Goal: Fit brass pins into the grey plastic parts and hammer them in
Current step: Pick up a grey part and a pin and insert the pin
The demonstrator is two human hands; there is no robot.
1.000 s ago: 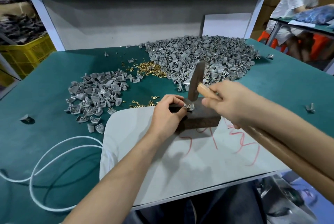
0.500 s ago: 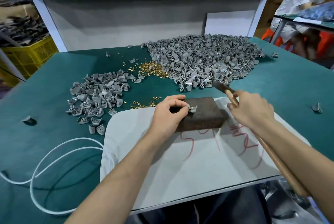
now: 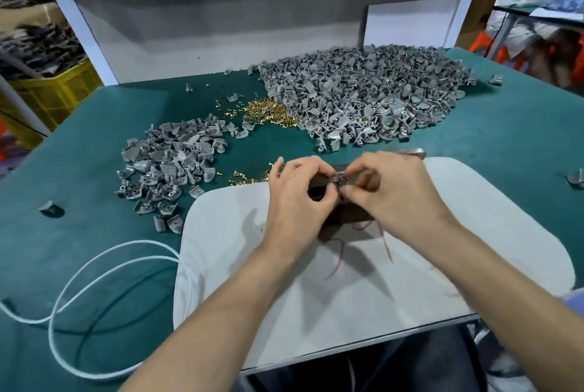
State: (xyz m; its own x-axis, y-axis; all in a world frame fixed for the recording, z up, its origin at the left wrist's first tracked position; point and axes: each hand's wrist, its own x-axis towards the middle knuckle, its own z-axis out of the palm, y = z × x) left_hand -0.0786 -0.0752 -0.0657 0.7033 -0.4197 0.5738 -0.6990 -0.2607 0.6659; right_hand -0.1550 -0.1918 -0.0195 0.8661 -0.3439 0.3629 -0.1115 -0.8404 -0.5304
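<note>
Grey, the part [image 3: 339, 177] sat over the block [image 3: 346, 221], pinched from either side by the left hand [image 3: 297, 198] and right hand [image 3: 388, 192], both equally near, with loose brass pins [image 3: 246, 178] just left on the bench [image 3: 94, 233].

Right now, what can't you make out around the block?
Head view only.
- Grey part: pinched by left hand and right hand; fingertips hide whether a pin sits in it.
- Block: mostly under both hands.
- Hammer: only a blurred end shows behind the right hand.
- Red marks on the white board: partly covered, unreadable.
</note>
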